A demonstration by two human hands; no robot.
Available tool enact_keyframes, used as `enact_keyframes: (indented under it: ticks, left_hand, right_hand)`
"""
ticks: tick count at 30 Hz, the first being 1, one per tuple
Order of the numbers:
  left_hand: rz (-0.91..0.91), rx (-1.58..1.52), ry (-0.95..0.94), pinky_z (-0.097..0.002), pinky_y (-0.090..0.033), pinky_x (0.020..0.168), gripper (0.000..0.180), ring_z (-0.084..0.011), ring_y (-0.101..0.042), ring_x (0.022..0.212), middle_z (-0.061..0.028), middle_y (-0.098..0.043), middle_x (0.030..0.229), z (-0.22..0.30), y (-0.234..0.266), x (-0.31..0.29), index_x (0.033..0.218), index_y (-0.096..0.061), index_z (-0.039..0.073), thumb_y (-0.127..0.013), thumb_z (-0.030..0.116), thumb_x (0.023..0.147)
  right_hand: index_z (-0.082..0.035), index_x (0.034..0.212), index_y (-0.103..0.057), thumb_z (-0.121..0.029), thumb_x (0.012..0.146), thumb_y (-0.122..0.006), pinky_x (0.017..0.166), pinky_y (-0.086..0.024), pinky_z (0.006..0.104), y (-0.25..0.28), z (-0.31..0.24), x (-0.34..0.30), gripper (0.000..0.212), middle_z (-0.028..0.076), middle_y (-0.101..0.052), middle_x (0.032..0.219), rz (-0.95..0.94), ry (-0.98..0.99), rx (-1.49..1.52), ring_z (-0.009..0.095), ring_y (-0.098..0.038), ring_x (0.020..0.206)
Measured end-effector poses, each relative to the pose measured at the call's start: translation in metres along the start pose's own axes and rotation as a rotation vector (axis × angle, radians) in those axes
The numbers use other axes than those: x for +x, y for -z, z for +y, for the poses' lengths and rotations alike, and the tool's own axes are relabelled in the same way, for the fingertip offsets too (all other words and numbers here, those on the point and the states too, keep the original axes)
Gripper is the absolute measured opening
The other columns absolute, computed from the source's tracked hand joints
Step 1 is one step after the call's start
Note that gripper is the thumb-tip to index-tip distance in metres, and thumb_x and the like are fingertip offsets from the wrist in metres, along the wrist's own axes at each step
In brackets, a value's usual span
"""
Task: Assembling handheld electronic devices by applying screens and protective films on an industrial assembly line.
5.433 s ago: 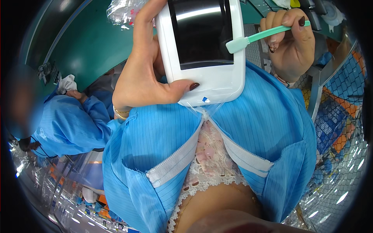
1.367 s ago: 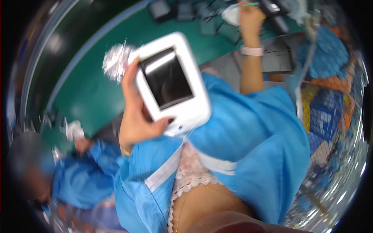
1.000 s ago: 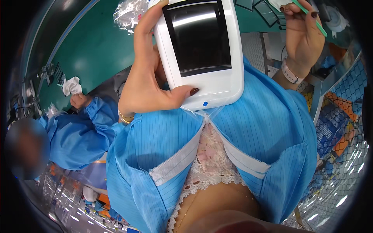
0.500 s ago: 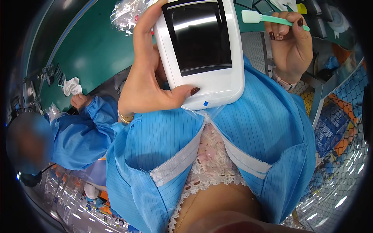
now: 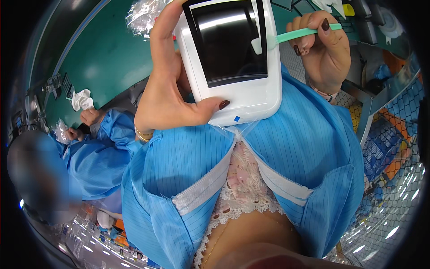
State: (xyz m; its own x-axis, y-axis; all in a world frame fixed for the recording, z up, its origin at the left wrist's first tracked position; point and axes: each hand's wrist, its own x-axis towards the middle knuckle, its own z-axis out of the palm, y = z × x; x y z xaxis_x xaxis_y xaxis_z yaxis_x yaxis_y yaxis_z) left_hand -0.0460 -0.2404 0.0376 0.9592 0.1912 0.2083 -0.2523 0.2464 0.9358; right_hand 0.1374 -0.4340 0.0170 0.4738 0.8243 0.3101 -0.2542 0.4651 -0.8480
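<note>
My left hand (image 5: 168,85) grips a white handheld device (image 5: 246,99) by its left side, thumb across the lower front. The device has a large black glossy screen (image 5: 226,45) that reflects a bright strip of light. A small blue mark sits near its bottom edge, and clear film hangs below it. Between the fingers of my right hand (image 5: 324,51) is a cleaning swab (image 5: 300,34) with a thin mint-green handle. Its pale flat head lies over the right part of the screen; whether it presses on the glass I cannot tell.
A green work surface (image 5: 107,54) lies beyond the device, with a crumpled clear plastic bag (image 5: 144,18) on it. At the left a co-worker in a blue smock (image 5: 98,157) has a hand beside a white cloth (image 5: 82,99). A metal frame (image 5: 368,112) stands at the right.
My right hand has moved left, bringing the swab's head from beside the device to over its screen. My left hand and the device have barely shifted. The co-worker's second hand has come into sight.
</note>
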Motion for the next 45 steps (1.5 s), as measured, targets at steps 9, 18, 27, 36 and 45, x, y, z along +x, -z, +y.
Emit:
enact_keyframes:
  ticks: [9, 18, 27, 36, 45]
  left_hand:
    - [-0.128, 0.066, -0.090, -0.0410, -0.021, 0.111, 0.116, -0.0313, -0.028, 0.138, -0.0212, -0.027, 0.148, -0.003, 0.007, 0.005, 0.148, 0.000, 0.011, -0.079, 0.004, 0.063]
    - [-0.100, 0.062, -0.062, -0.0418, -0.022, 0.111, 0.120, -0.0315, -0.028, 0.138, -0.0207, -0.027, 0.148, 0.000, 0.007, 0.002, 0.148, 0.000, 0.012, -0.080, 0.004, 0.059]
    - [-0.024, -0.017, 0.021, -0.0412, -0.026, 0.110, 0.124, -0.0306, -0.031, 0.136, -0.0194, -0.027, 0.147, 0.008, -0.011, 0.000, 0.148, 0.004, 0.013, -0.079, 0.002, 0.057]
    - [0.021, 0.219, 0.052, -0.0415, -0.032, 0.107, 0.125, -0.0308, -0.034, 0.134, -0.0205, -0.027, 0.146, 0.001, -0.005, 0.000, 0.147, 0.009, 0.013, -0.078, 0.004, 0.059]
    - [0.036, 0.096, 0.067, -0.0420, -0.032, 0.106, 0.124, -0.0314, -0.034, 0.134, -0.0211, -0.028, 0.145, 0.007, -0.025, 0.005, 0.147, 0.009, 0.013, -0.078, 0.003, 0.059]
  right_hand:
    - [-0.005, 0.100, -0.056, -0.022, 0.101, -0.038, 0.059, -0.033, 0.0256, -0.008, 0.004, 0.001, 0.025, 0.001, -0.051, 0.064, -0.047, -0.034, 0.035, 0.010, -0.041, 0.060]
    - [-0.007, 0.100, -0.056, -0.023, 0.100, -0.038, 0.060, -0.033, 0.0259, -0.002, 0.006, -0.002, 0.024, 0.001, -0.050, 0.065, -0.047, -0.050, 0.115, 0.009, -0.040, 0.059]
    - [-0.005, 0.099, -0.056, -0.022, 0.099, -0.040, 0.060, -0.031, 0.0260, 0.003, 0.002, -0.004, 0.024, 0.001, -0.051, 0.065, -0.010, 0.000, 0.022, 0.010, -0.040, 0.060]
    - [-0.005, 0.101, -0.056, -0.023, 0.100, -0.039, 0.060, -0.031, 0.0266, 0.005, 0.004, -0.003, 0.024, 0.001, -0.051, 0.066, -0.098, -0.024, 0.104, 0.010, -0.040, 0.060]
    - [-0.003, 0.104, -0.056, -0.021, 0.098, -0.042, 0.064, -0.034, 0.0286, 0.019, -0.005, -0.003, 0.023, 0.003, -0.055, 0.070, -0.124, 0.001, 0.066, 0.012, -0.044, 0.064]
